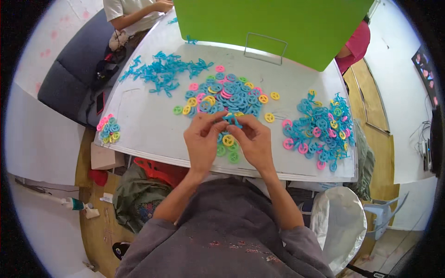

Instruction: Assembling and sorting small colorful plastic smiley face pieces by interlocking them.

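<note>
Over the near middle of the white table, my left hand [202,138] and my right hand [252,142] meet, both closed. Between their fingertips is a small blue plastic piece [233,121], pinched from either side; a bit of yellow shows just behind it, and I cannot tell whether that is attached. Beyond my hands spreads a pile of ring-shaped plastic wheels [236,97], mostly blue with some pink, yellow and green. A few green wheels [233,157] lie below, between my wrists. Farther left are heaped blue branched plastic pieces [164,69].
Blue pieces with coloured wheels crowd the table's right side [322,125]. A small cluster of wheels [109,129] sits at the left corner. A green board [269,28] stands across the far side. Two people [134,16] are at the far edges. A silvery bag [338,222] stands right.
</note>
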Motion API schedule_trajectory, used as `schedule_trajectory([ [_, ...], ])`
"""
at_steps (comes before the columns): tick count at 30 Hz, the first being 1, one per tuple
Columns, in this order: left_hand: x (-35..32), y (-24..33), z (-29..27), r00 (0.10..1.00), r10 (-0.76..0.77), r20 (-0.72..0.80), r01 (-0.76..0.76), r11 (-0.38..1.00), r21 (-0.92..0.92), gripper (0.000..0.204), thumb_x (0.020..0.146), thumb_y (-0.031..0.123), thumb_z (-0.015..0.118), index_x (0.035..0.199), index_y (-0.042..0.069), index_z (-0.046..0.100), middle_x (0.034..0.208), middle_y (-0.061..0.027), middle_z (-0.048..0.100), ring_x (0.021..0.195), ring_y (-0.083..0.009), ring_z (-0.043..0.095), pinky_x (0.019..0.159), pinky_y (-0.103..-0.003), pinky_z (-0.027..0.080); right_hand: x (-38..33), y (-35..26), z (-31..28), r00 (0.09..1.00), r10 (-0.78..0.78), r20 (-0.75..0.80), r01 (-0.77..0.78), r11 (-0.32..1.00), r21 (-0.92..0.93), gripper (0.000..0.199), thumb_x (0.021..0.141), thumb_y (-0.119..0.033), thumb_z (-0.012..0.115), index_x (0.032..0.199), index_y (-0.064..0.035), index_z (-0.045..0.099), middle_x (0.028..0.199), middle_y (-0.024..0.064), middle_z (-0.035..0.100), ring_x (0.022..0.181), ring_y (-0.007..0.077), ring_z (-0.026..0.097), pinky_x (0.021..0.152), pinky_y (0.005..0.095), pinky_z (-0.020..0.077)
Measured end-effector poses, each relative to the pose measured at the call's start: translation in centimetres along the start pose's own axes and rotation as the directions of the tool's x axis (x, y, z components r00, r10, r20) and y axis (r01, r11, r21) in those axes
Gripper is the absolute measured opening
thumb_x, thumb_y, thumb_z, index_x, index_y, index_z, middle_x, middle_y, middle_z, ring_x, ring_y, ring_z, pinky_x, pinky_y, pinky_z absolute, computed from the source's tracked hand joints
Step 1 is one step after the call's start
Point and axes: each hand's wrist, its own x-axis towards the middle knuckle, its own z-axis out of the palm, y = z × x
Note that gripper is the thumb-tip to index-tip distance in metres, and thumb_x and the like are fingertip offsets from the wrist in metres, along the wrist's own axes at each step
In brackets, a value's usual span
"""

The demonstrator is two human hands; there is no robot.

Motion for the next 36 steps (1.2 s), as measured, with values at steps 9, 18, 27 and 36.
schedule_trajectory([
  [9, -2.8, -1.9, 3.5, 0.985, -0.137, 0.109, 0.157, 0.965, -0.211, 0.022, 0.090, 0.004, 0.060, 0.112, 0.004, 0.067, 0.091, -0.0028, 0.057, 0.081, -0.0110, 0.060, 0.074, -0.024, 0.052, -3.2, 0.0, -2.2, 0.927, -0.217, -0.305, 0.189, 0.975, -0.117, 0.018, 0.080, 0.002, 0.069, 0.098, 0.0013, 0.067, 0.093, 0.0085, 0.060, 0.083, 0.0141, 0.059, 0.069, 0.0243, 0.0481],
  [18, -4.3, -2.2, 3.8, 0.960, -0.262, 0.099, 0.280, 0.895, -0.347, 0.010, 0.093, 0.008, 0.059, 0.097, 0.000, 0.060, 0.081, -0.0044, 0.061, 0.076, -0.0111, 0.060, 0.070, -0.026, 0.052, -5.4, -1.8, -3.4, 0.959, 0.199, -0.203, -0.186, 0.979, 0.084, 0.024, 0.082, 0.007, 0.065, 0.106, 0.0021, 0.064, 0.096, 0.0067, 0.060, 0.092, 0.0128, 0.058, 0.077, 0.0239, 0.0485],
  [27, -4.7, -2.3, 3.9, 0.879, -0.394, 0.267, 0.475, 0.763, -0.438, 0.014, 0.094, 0.011, 0.057, 0.096, -0.002, 0.062, 0.079, -0.0050, 0.061, 0.064, -0.0095, 0.056, 0.060, -0.025, 0.048, -5.4, -1.8, -5.3, 0.988, -0.079, -0.131, 0.054, 0.982, -0.182, 0.027, 0.078, 0.005, 0.067, 0.104, -0.0007, 0.066, 0.091, 0.0070, 0.063, 0.086, 0.0149, 0.061, 0.080, 0.0266, 0.0483],
  [36, -2.4, -2.8, -0.1, 0.944, -0.246, 0.221, 0.166, 0.930, 0.329, 0.017, 0.084, 0.009, 0.064, 0.100, 0.005, 0.065, 0.082, -0.0068, 0.059, 0.074, -0.0174, 0.058, 0.065, -0.031, 0.048, -6.4, -3.0, -7.1, 0.988, -0.043, -0.148, -0.008, 0.944, -0.329, 0.019, 0.079, 0.007, 0.068, 0.097, 0.0011, 0.065, 0.092, 0.0064, 0.064, 0.086, 0.0115, 0.059, 0.077, 0.0244, 0.0476],
])
